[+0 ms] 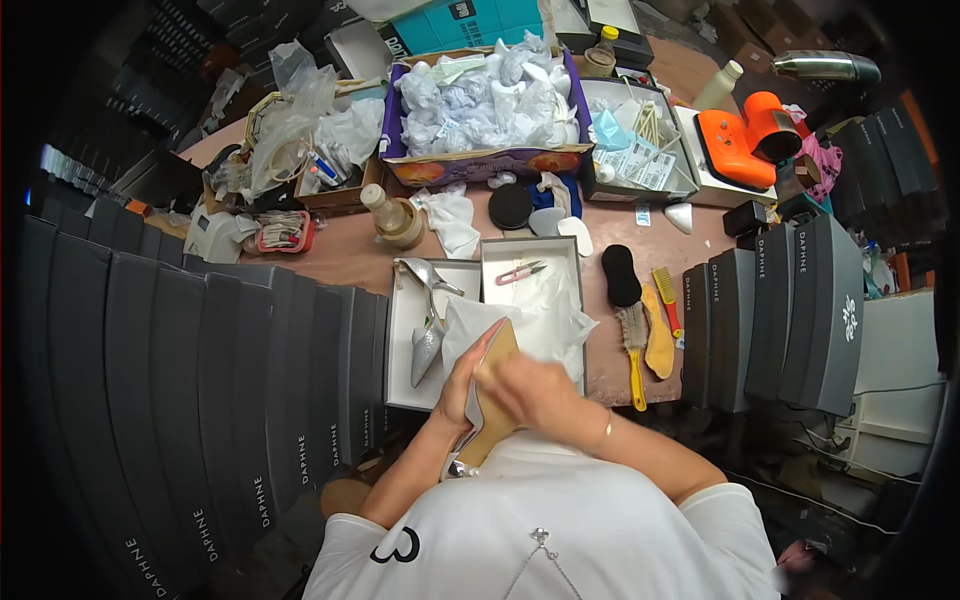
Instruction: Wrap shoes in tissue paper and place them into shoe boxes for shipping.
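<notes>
The left hand (pixel 462 385) is wrapped around the edge of a high-heeled shoe (pixel 487 400) held sole-up close to the person's chest, while the right hand (pixel 540 393) lies blurred across its tan sole — whether it pinches anything I cannot tell. Just beyond, an open shoebox (pixel 530 255) lined with white tissue paper (pixel 535 315) holds small snips (pixel 520 271), and beside it the box lid (pixel 405 340) carries the matching silver shoe (pixel 428 335).

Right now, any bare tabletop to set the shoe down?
One bare strip of table: between the glue bottle and the open shoe box. A smaller patch lies below the brushes, beside the stacked dark boxes. The back of the table is crowded with bins.
</notes>
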Available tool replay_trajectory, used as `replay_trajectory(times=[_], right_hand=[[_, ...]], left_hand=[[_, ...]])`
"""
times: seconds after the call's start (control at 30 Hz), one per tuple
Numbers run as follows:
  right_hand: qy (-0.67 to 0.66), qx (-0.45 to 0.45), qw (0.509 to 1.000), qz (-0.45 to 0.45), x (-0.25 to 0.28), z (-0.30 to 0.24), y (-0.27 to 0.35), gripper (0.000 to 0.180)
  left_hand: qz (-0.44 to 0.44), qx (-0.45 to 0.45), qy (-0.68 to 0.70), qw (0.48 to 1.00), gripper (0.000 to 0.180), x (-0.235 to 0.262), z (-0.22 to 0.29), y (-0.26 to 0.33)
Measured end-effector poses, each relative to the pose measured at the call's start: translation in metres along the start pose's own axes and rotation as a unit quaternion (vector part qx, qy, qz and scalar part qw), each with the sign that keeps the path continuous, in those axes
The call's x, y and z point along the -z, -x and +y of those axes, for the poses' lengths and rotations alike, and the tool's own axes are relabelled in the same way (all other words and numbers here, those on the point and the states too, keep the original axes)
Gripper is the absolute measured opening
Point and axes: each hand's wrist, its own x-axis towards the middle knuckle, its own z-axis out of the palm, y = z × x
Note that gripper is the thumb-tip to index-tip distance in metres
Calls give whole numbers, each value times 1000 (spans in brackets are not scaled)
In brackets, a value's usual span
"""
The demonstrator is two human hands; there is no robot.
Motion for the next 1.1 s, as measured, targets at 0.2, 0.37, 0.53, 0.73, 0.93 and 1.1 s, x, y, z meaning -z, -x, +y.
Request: replay_trajectory(times=[0.2,0.37,0.53,0.73,0.93,1.1], right_hand=[[-43,12,999,9,-2,12,-11,20],[-16,42,999,-10,-4,3,-15,22],[-274,-231,933,22,-8,103,-67,22],[-767,-306,564,7,-4,111,-46,42],[-595,-379,708,-37,-3,106,-90,48],[-334,-147,930,-44,-16,118,-193,36]], left_hand=[[39,-28,20,999,47,-3,5,-1],[59,-34,24,997,55,-2,2,1],[42,-19,0,999,60,-9,7,-3],[45,-81,49,995,62,4,17,3],[85,-93,113,986,58,24,13,-8],[98,-91,172,976,55,50,8,-2]])
